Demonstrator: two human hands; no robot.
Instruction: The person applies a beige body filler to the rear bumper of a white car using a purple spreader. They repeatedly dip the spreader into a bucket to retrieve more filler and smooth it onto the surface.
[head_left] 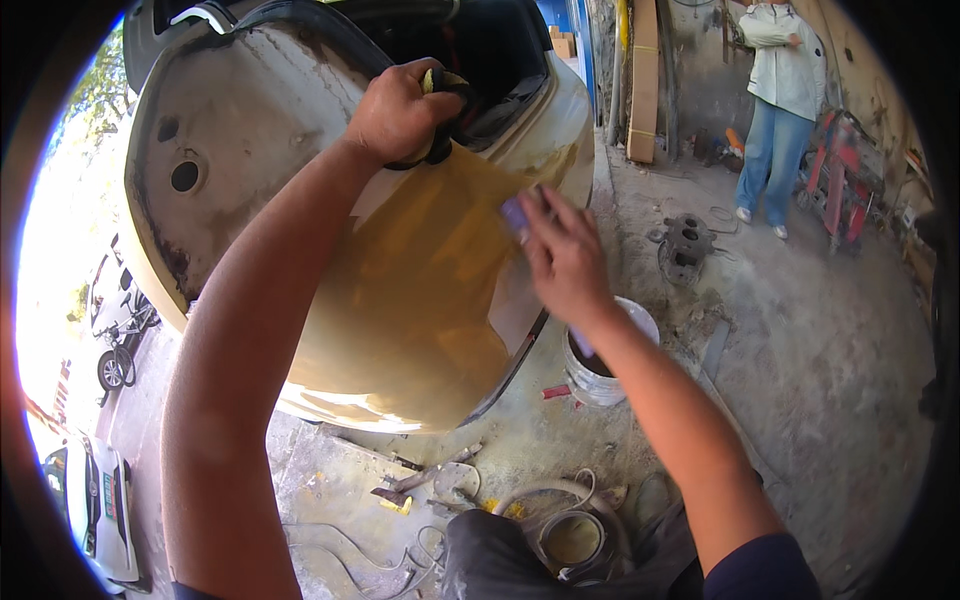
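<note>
A car body panel (410, 300), patched in yellow-tan over pale paint, fills the middle beside a dark opening. At its upper edge my left hand (400, 110) is closed on a yellow-and-black bundle (446, 85), perhaps cloth, partly hidden by the fingers. My right hand (560, 250) grips a purple sanding pad (514, 212) at the panel's right side, slightly blurred; whether the pad touches the surface I cannot tell. Below that hand stands a white bucket (595, 385), partly behind my forearm, with something purple showing at its top.
Tools (420, 478), hoses and a metal can (570, 540) lie by my legs. A metal part (687, 245) sits on the right floor. A person (785, 70) stands at upper right beside red equipment (840, 175) and tall cardboard (642, 90). A bicycle (130, 330) and cars are outside left.
</note>
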